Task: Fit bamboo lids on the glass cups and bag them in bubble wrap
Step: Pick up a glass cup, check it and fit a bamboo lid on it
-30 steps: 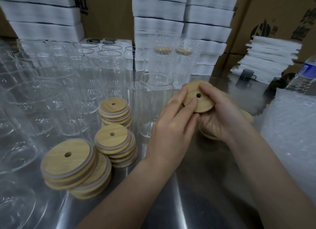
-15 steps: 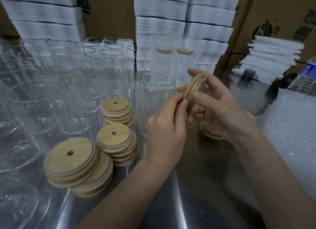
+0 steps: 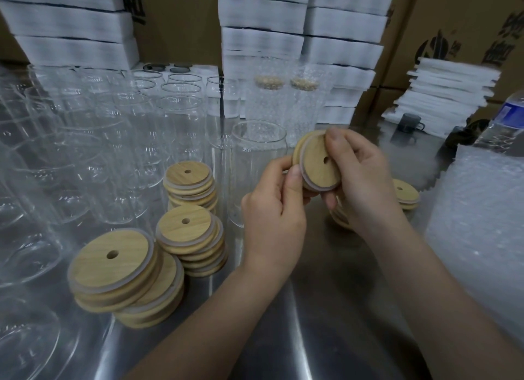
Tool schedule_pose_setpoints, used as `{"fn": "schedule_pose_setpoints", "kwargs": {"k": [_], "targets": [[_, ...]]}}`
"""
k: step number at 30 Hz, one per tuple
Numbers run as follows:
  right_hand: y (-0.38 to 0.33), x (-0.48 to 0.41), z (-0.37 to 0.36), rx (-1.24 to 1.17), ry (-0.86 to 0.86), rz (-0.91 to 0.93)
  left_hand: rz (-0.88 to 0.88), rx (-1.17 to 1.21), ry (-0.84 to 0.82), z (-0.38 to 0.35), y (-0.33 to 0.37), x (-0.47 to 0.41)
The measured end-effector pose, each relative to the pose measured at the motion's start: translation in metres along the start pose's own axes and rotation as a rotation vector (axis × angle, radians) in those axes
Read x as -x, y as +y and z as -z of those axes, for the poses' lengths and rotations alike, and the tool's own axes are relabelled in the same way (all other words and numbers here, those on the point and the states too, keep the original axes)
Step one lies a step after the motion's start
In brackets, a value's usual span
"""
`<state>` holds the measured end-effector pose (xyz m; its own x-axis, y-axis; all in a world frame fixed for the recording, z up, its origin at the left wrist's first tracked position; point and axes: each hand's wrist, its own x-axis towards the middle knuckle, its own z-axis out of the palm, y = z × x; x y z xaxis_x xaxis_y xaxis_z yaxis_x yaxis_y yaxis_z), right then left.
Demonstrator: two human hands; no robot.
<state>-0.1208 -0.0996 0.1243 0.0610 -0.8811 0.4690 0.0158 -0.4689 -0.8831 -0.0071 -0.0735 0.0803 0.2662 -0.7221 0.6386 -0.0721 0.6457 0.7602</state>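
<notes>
The step in hand looked to be readying one lid for the nearest open cup. The round bamboo lid with a centre straw hole and a pale silicone ring (image 3: pixel 319 164) was held in the air just right of the tall clear glass cup (image 3: pixel 259 164). It was tilted on edge, with its ringed face toward the person. The right hand (image 3: pixel 360 181) grasped it, thumb over the upper rim and fingers curled behind. The left hand (image 3: pixel 273 218) pinched its left edge between thumb and forefinger.

To do this well, I judged, the lid should be turned ring-side down, centred over the cup's rim and pressed evenly. One hand should steady the glass, which could tip on the shiny steel tabletop (image 3: pixel 326 308). The ring appeared seated, though its far side was hidden. Stacks of like bamboo lids (image 3: pixel 184 229) lay left of the cup, and bubble wrap sheets (image 3: pixel 482 223) lay well to its right.
</notes>
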Motion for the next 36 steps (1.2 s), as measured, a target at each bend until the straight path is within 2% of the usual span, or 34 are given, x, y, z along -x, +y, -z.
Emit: {"fn": "schedule_pose_setpoints", "kwargs": {"k": [7, 10, 19, 26, 31, 36], "targets": [[-0.002, -0.005, 0.012, -0.247, -0.346, -0.123, 0.076, 0.064, 0.085, 0.005, 0.003, -0.008], [-0.001, -0.006, 0.013, -0.266, -0.421, -0.144, 0.081, 0.054, 0.097, 0.008, 0.003, -0.010], [0.004, 0.001, -0.003, -0.188, -0.186, -0.088, -0.109, -0.176, 0.093, 0.008, 0.005, -0.005], [0.002, 0.005, -0.012, -0.136, -0.024, -0.044, -0.206, -0.352, 0.023, 0.008, 0.011, -0.003], [0.001, 0.005, -0.013, -0.190, 0.001, -0.069, -0.286, -0.469, 0.109, 0.011, 0.016, -0.006], [0.002, 0.001, -0.008, -0.323, 0.120, -0.215, -0.316, -0.479, 0.215, 0.013, 0.014, -0.012]]}}
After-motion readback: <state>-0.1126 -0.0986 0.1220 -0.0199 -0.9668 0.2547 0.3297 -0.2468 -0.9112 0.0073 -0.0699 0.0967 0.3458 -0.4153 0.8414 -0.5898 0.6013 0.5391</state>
